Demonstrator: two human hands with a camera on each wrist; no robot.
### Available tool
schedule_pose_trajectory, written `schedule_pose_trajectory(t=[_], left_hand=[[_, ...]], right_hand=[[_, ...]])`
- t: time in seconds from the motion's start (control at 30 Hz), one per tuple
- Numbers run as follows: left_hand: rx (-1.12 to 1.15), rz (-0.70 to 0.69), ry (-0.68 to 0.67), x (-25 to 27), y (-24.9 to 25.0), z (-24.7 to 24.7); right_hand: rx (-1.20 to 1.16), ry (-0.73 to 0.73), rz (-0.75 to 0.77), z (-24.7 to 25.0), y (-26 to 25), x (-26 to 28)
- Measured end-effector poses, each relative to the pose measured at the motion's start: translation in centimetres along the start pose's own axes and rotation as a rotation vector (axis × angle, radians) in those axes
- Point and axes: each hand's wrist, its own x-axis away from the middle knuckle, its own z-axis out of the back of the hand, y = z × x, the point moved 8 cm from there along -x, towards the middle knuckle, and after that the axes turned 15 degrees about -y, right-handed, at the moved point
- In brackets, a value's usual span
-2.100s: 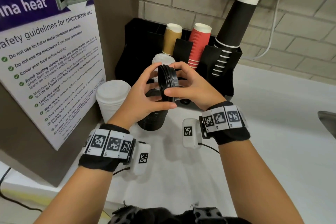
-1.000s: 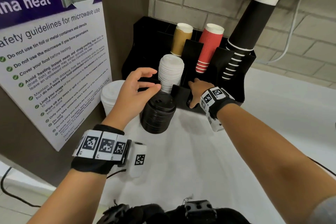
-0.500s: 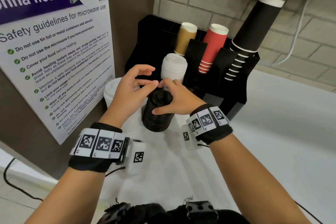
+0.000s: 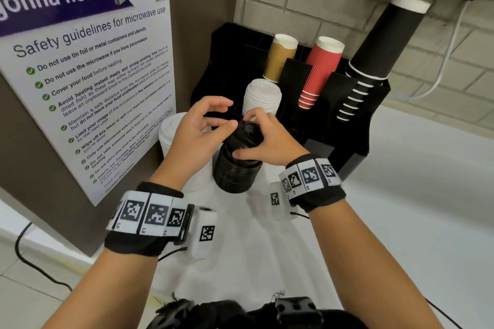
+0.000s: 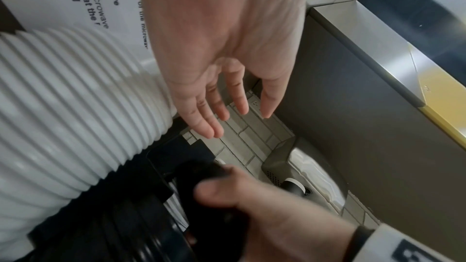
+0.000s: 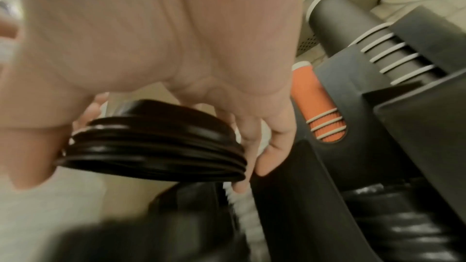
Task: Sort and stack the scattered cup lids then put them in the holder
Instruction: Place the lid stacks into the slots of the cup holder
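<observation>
Pinching a short batch of black lids (image 6: 151, 146) between thumb and fingertips, the right hand (image 4: 267, 139) is holding it just above the tall black lid stack (image 4: 235, 171) standing on the white counter (image 4: 401, 222). The right wrist view is showing the batch nested and domes up, its rims tilting slightly and a gap lying under it, so it is not yet seated. The left hand (image 4: 197, 131) is hovering at the stack's left, fingers relaxed and spread, gripping nothing; whether its thumb is touching the top lid is hard to tell.

The stack's long axis is running upright, domes pointing at the ceiling. It is standing in front of the black holder (image 4: 347, 136), between the loose white lid stack (image 4: 171, 133) on its left and the holder's front edge, so it is not in the holder.

As I judge it, the risk is a crooked landing: if the tilted batch is coming down off-centre, the rims may catch instead of nesting, and a push to fix that could tip the tall column toward the white lids in the holder (image 4: 262, 96) or the loose white ones.
</observation>
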Motion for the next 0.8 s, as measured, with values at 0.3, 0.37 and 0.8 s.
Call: schedule_pose_trajectory(t=[0.3, 0.37, 0.8], left_hand=[[0.056, 0.030, -0.285, -0.2, -0.4, -4.2], [0.077, 0.012, -0.321, -0.1, -0.1, -4.7], [0.116, -0.003, -0.360, -0.3, 0.4, -6.5]], right_hand=[[-0.585, 0.075, 0.211, 1.5, -2.5, 5.7], [-0.579, 0.084, 0.202, 1.7, -2.5, 6.4], [-0.546, 0.149, 0.199, 2.8, -1.4, 8.9]])
